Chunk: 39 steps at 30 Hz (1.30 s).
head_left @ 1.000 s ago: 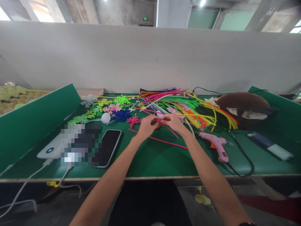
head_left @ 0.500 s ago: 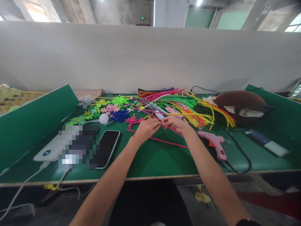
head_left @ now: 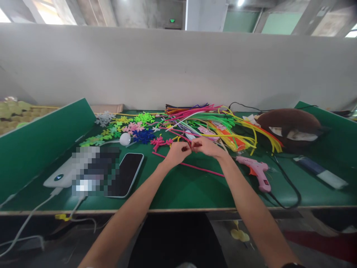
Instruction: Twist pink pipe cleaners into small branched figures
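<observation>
My left hand (head_left: 179, 153) and my right hand (head_left: 205, 146) meet fingertip to fingertip over the middle of the table, both closed in a pinch. Between them is a thin pink pipe cleaner (head_left: 188, 141), mostly hidden by the fingers. Just below the hands, another long pink pipe cleaner (head_left: 203, 169) lies across the green tabletop. A pink snowflake-like shape of bent pipe cleaners (head_left: 158, 143) rests left of my left hand. Behind the hands spreads a loose pile of pipe cleaners (head_left: 192, 114) in many colours.
Several fuzzy snowflakes (head_left: 143, 136) lie at the back left beside a white ball (head_left: 125, 139). A phone (head_left: 128, 174) and a white power bank (head_left: 60, 178) are at left. On the right are a pink glue gun (head_left: 258, 172), its cord, a narrow packet (head_left: 320, 172) and a brown plush (head_left: 288, 124).
Both hands stay together, with the fingers curled more tightly. The pink length that stuck out below my right hand no longer shows. The view has shifted slightly.
</observation>
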Each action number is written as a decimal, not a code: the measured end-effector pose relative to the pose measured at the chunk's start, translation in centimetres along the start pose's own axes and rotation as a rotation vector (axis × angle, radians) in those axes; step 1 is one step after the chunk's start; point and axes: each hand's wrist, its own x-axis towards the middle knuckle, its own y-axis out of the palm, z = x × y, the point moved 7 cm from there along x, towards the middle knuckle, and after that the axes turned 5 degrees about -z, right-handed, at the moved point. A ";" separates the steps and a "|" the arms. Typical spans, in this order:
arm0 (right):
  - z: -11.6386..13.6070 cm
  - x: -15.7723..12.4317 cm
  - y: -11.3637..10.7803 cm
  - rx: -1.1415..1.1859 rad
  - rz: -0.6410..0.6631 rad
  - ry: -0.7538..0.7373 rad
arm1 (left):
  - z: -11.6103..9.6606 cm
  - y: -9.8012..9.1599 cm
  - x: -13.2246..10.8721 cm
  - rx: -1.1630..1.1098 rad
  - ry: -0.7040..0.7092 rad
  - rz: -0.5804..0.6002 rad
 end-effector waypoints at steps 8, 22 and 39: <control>1.2 0.0 -0.5 -0.013 -0.222 -0.079 | 2.1 -0.7 0.3 -0.372 -0.363 -0.025; 1.4 -0.1 0.0 0.063 -0.243 -0.040 | 0.2 -1.7 0.8 -0.063 -0.075 -0.066; 1.7 -0.1 -0.3 0.244 -0.395 -0.031 | 1.4 -1.4 0.6 -0.525 -0.200 -0.174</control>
